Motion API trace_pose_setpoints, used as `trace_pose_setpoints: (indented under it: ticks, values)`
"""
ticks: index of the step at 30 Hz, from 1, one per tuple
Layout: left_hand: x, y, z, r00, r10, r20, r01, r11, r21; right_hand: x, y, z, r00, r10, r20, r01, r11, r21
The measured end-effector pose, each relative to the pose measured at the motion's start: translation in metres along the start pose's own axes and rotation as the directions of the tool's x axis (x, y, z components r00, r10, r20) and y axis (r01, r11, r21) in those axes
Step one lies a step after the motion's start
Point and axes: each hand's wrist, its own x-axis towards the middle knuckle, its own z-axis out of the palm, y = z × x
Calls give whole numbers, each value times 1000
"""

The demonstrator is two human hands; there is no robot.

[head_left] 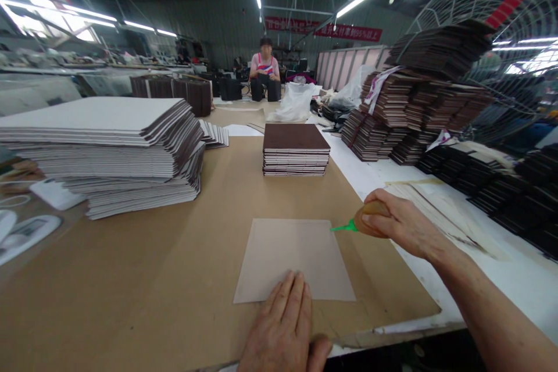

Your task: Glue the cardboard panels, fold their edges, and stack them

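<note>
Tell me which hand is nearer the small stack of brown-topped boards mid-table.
Right. The right hand, gripping a green-nozzled squeeze bottle, is short of the stack to its right; the left hand lies flat on the grey sheet, closer to the person.

One left hand [283,325], one right hand [403,224], one grey sheet [294,256], one green-nozzled bottle [368,212], one brown-topped stack [296,154].

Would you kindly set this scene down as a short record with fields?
Left hand: flat, palm down on the near edge of the grey sheet.
Right hand: closed around a brown bottle, its green nozzle at the sheet's right edge.
Sheet: lies flat on the cardboard mat.
Left of it: tall pile of white boards.
Behind it: small brown-topped stack.
Right: dark stacks.
Far end: a seated person.
</note>
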Motion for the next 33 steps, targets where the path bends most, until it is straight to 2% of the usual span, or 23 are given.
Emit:
trace_pose_setpoints:
  ticks: [12, 17, 22, 26, 29, 33]
  values:
    - [4, 0, -5, 998, -36, -55, 35, 999, -31, -31, -7, -7, 996, 26, 81, -30, 999, 41]
    - [2, 2, -5, 998, -33, -44, 32, 999, -35, -40, -10, -7, 993, 39, 115, -45, 998, 48]
    - [1, 1, -2, 999, -23, -25, 22, 999, -28, -26, -5, 0, 999, 48, 22, -48, 999, 21]
    - [4, 1, -2, 998, -23, -67, 21, 999, -28, -3, 2, 8, 997, 48, -62, -48, 999, -3]
    - [5, 2, -2, 997, -29, -71, 27, 999, -24, 9, 5, 13, 995, 47, -88, -48, 999, -9]
    - [3, 2, -2, 998, -25, -49, 24, 999, -32, 7, 5, 12, 996, 44, -81, -44, 999, 1]
